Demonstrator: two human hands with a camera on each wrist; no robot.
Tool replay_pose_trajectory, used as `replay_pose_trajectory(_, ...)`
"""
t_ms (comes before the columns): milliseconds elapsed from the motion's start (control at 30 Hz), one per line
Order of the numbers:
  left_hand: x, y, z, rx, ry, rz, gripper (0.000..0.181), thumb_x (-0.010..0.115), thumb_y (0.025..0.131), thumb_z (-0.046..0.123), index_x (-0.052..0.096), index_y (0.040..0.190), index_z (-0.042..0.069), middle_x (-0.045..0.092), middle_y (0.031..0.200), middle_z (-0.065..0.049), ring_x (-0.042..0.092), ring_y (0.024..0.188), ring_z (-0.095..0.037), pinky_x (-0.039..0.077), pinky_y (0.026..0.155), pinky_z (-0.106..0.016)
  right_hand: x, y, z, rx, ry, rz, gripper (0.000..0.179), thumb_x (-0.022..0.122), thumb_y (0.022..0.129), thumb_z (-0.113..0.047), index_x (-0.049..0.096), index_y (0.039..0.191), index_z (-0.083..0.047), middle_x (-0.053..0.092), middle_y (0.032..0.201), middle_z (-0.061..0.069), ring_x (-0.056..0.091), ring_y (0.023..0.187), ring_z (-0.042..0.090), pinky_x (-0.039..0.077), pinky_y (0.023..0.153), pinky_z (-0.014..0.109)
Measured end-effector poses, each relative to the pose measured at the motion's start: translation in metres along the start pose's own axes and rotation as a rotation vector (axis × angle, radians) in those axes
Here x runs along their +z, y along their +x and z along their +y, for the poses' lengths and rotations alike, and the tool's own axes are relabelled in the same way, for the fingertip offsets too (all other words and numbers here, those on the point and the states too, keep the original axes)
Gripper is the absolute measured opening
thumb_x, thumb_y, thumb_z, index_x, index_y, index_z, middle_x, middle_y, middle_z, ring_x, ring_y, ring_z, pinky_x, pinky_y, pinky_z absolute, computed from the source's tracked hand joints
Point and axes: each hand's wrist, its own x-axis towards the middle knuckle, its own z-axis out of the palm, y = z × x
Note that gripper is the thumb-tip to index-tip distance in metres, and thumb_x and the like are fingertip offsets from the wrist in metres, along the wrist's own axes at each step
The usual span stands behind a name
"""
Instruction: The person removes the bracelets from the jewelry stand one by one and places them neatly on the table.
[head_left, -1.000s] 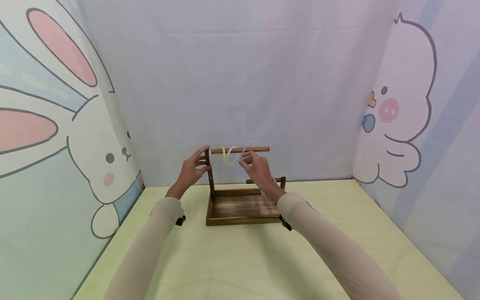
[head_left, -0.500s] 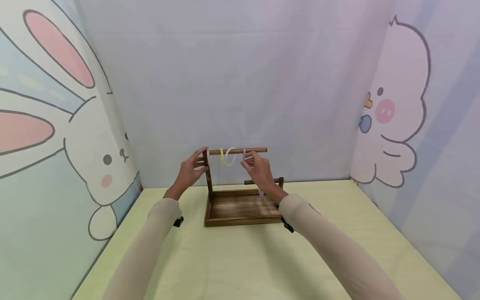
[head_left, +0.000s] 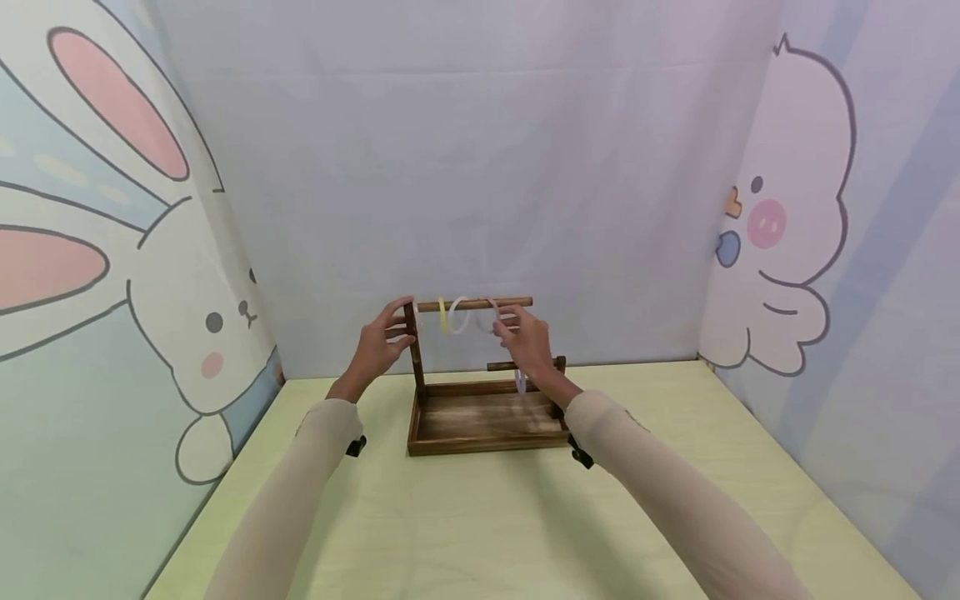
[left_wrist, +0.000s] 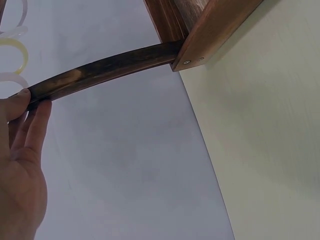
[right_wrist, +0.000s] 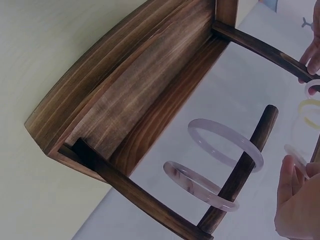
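A dark wooden bangle stand [head_left: 487, 444] has a tall post on the left with a long upper bar. At that post's top my left hand [head_left: 377, 343] grips, thumb on one side and fingers on the other, as the left wrist view shows. Along the upper bar hang a pale bangle near the post, a yellow bangle [head_left: 442, 316] and a white bangle [head_left: 452, 322]. Farther right, my right hand [head_left: 528, 343] pinches the edge of a translucent pale bangle [right_wrist: 296, 157] that hangs on the same bar; its fingers partly hide it.
On the stand's short lower bar [right_wrist: 257, 135] hang a lilac bangle [right_wrist: 225, 127] and a mottled bangle [right_wrist: 192, 186]. The stand's tray base rests on a pale yellow table [head_left: 465, 525]. Behind is a plain cloth wall [head_left: 480, 183], with cartoon-printed walls on both sides.
The pale bangle at my right fingertips has turned from nearly edge-on to a more open angle. My right hand has shifted slightly right; my left hand stays on the post.
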Motion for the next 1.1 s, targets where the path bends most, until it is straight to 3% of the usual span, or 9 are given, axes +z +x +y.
replay_pose_trajectory(200, 0.001, 0.001, -0.002, 0.002, 0.005, -0.003, 0.080, 0.072, 0.091, -0.013, 0.042, 0.157, 0.023, 0.067, 0.128, -0.028, 0.070, 0.114, -0.041, 0.060, 0.093, -0.050, -0.006, 0.002, 0.003, 0.032, 0.080, 0.027, 0.029, 0.066, 0.102, -0.008, 0.067, 0.129, 0.003, 0.076, 0.104, 0.025, 0.077, 0.091, 0.038, 0.065, 0.073, 0.041)
replay_pose_trajectory(333, 0.001, 0.002, -0.003, -0.009, 0.014, -0.013, 0.080, 0.072, 0.092, -0.012, 0.042, 0.156, 0.025, 0.067, 0.128, -0.027, 0.070, 0.114, -0.040, 0.061, 0.093, -0.047, -0.011, 0.003, 0.003, 0.048, 0.071, 0.041, 0.029, 0.067, 0.101, -0.005, 0.068, 0.129, 0.005, 0.076, 0.102, 0.025, 0.077, 0.090, 0.038, 0.065, 0.074, 0.044)
replay_pose_trajectory(667, 0.000, 0.003, -0.003, -0.014, 0.004, -0.023, 0.078, 0.071, 0.092, -0.013, 0.040, 0.156, 0.019, 0.067, 0.126, -0.029, 0.070, 0.113, -0.043, 0.060, 0.092, -0.050, -0.022, 0.003, 0.000, 0.079, 0.062, 0.035, 0.030, 0.068, 0.100, -0.001, 0.069, 0.129, 0.004, 0.076, 0.103, 0.025, 0.077, 0.090, 0.035, 0.065, 0.073, 0.038)
replay_pose_trajectory(900, -0.002, 0.005, -0.002, -0.036, 0.001, -0.019, 0.079, 0.070, 0.092, -0.014, 0.040, 0.155, 0.024, 0.065, 0.127, -0.034, 0.069, 0.115, -0.044, 0.060, 0.092, -0.051, -0.028, 0.006, 0.003, 0.113, 0.083, 0.027, 0.029, 0.067, 0.102, -0.006, 0.071, 0.130, 0.000, 0.076, 0.105, 0.024, 0.077, 0.092, 0.035, 0.065, 0.074, 0.036)
replay_pose_trajectory(1100, 0.001, 0.003, 0.000, -0.071, 0.000, -0.032, 0.080, 0.070, 0.091, -0.015, 0.039, 0.155, 0.022, 0.065, 0.127, -0.033, 0.069, 0.115, -0.044, 0.060, 0.091, -0.051, -0.038, 0.000, 0.005, 0.130, 0.048, 0.043, 0.029, 0.067, 0.102, -0.005, 0.070, 0.130, 0.002, 0.077, 0.103, 0.023, 0.078, 0.091, 0.032, 0.065, 0.072, 0.033)
